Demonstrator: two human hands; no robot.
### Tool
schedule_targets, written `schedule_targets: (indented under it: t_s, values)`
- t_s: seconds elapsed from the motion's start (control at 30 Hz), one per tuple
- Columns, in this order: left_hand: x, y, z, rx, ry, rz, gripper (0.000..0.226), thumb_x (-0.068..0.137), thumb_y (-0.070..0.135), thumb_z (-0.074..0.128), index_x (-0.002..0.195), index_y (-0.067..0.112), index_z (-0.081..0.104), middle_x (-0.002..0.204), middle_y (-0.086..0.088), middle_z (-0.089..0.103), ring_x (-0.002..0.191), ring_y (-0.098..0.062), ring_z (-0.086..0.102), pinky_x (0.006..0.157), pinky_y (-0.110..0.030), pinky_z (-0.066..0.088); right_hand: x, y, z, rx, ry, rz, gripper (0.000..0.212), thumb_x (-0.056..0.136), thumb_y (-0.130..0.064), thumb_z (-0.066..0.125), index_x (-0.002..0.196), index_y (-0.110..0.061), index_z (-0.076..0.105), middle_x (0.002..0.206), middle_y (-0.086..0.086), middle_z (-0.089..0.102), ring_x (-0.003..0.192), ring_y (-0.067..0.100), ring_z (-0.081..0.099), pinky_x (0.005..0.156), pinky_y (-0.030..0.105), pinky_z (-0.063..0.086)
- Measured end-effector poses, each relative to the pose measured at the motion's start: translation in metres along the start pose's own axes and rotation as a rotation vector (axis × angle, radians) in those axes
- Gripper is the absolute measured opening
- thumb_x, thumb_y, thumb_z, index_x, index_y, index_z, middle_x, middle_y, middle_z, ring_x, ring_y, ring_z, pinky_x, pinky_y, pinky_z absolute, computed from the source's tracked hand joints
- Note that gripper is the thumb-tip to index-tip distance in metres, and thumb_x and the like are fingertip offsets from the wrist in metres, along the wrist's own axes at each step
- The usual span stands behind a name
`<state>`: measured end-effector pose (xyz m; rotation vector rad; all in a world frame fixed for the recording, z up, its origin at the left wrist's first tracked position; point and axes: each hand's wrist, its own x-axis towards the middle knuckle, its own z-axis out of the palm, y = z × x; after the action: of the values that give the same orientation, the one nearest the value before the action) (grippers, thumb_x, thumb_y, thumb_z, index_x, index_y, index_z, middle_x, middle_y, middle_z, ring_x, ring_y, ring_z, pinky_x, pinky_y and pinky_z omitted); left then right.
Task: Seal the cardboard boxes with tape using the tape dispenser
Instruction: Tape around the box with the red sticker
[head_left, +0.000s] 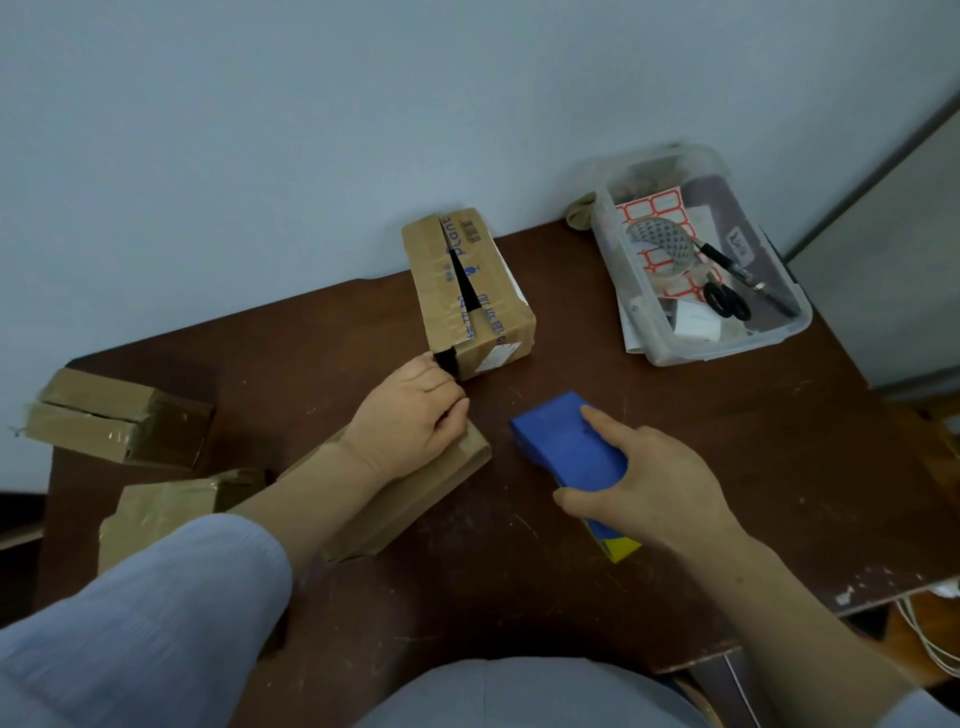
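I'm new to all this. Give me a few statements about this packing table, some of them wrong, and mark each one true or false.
1. The right hand grips a blue tape dispenser. True.
2. The printed box is sealed shut on top. False: a dark gap runs between its top flaps.
3. The left hand is at the printed box's near end. True.
4. The scissors are in the left hand. False: they lie in the clear bin on the right.
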<state>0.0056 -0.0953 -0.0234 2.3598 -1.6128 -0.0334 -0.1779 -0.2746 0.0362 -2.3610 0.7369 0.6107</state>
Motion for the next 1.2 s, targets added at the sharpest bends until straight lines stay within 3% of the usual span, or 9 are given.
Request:
schedule_targets:
  t_s: [0.17,0.23,0.37,0.57,0.83,0.93,1.03,1.13,1.2]
  values:
    - [0.002,0.009,-0.012,-0.004,-0.006,-0.211,0.046,0.091,0.044,0.041,0.108,0.011,0.067,0.114,-0.009,0.064,0.112,-0.026,0.056,0.103,-0.036,0.038,0.001,-0.003,-0.001,-0.005,-0.01,-0.017,0.093,0.073,-0.066,0.061,0.149,-0.042,0.015,0.102,-0.005,0.041,0.089,0.01,0.044,0.074,0.022,0.036]
    - [0.007,0.016,-0.012,0.024,0.115,-0.455,0.041,0.088,0.048,0.051,0.106,0.012,0.062,0.107,-0.008,0.06,0.102,-0.025,0.055,0.086,-0.034,0.046,0.003,-0.003,0.0,-0.006,-0.004,-0.016,0.092,0.073,-0.066,0.062,0.148,-0.042,0.015,0.101,-0.005,0.041,0.089,0.01,0.044,0.074,0.022,0.036]
    - [0.019,0.018,-0.006,-0.108,-0.105,-0.951,0.04,0.087,0.049,0.054,0.114,0.019,0.056,0.109,-0.003,0.06,0.102,-0.024,0.058,0.082,-0.037,0.05,0.003,-0.001,0.0,-0.01,-0.007,-0.009,0.092,0.072,-0.067,0.061,0.149,-0.042,0.015,0.101,-0.006,0.04,0.09,0.009,0.043,0.075,0.022,0.036]
    - [0.019,0.022,-0.006,-0.071,-0.045,-0.827,0.025,0.094,0.037,0.044,0.106,0.027,0.064,0.102,0.002,0.063,0.093,-0.024,0.06,0.069,-0.029,0.041,0.007,-0.001,0.001,-0.004,0.004,-0.007,0.093,0.071,-0.068,0.061,0.148,-0.043,0.016,0.1,-0.006,0.041,0.089,0.009,0.043,0.074,0.022,0.035]
    - [0.013,0.018,0.002,0.021,0.042,-0.697,0.049,0.094,0.055,0.04,0.065,0.018,0.052,0.071,0.005,0.05,0.07,-0.016,0.055,0.047,-0.025,0.032,0.01,0.001,0.001,0.006,0.005,-0.012,0.092,0.072,-0.067,0.062,0.148,-0.043,0.016,0.099,-0.005,0.041,0.088,0.01,0.043,0.074,0.023,0.035]
    - [0.01,0.015,0.008,-0.014,0.152,-0.601,0.053,0.091,0.053,0.044,0.067,0.012,0.068,0.08,0.001,0.066,0.086,-0.019,0.062,0.074,-0.028,0.046,0.01,0.001,0.0,0.021,0.016,-0.019,0.092,0.072,-0.066,0.063,0.148,-0.043,0.016,0.1,-0.005,0.041,0.089,0.011,0.043,0.074,0.023,0.035]
    - [0.01,0.018,0.004,0.04,0.177,-0.454,0.055,0.093,0.048,0.041,0.072,0.009,0.074,0.09,-0.004,0.072,0.092,-0.021,0.066,0.109,-0.037,0.026,0.008,0.004,-0.001,0.014,0.026,-0.02,0.093,0.072,-0.066,0.063,0.148,-0.042,0.016,0.101,-0.005,0.041,0.088,0.01,0.043,0.074,0.023,0.035]
    - [0.008,0.031,-0.002,0.11,-0.052,-0.371,0.074,0.091,0.066,0.022,0.097,0.012,0.073,0.099,-0.004,0.07,0.102,-0.021,0.063,0.115,-0.042,0.021,0.007,0.006,-0.002,0.006,0.026,-0.011,0.093,0.071,-0.067,0.062,0.148,-0.042,0.015,0.102,-0.004,0.041,0.09,0.01,0.043,0.074,0.023,0.036]
    - [0.005,0.027,0.003,0.144,-0.12,-0.291,0.069,0.087,0.066,0.032,0.088,0.011,0.074,0.085,-0.006,0.067,0.092,-0.025,0.062,0.107,-0.043,0.037,0.006,0.007,-0.001,0.008,0.025,-0.006,0.093,0.072,-0.066,0.062,0.148,-0.042,0.015,0.101,-0.005,0.04,0.089,0.01,0.042,0.074,0.023,0.036]
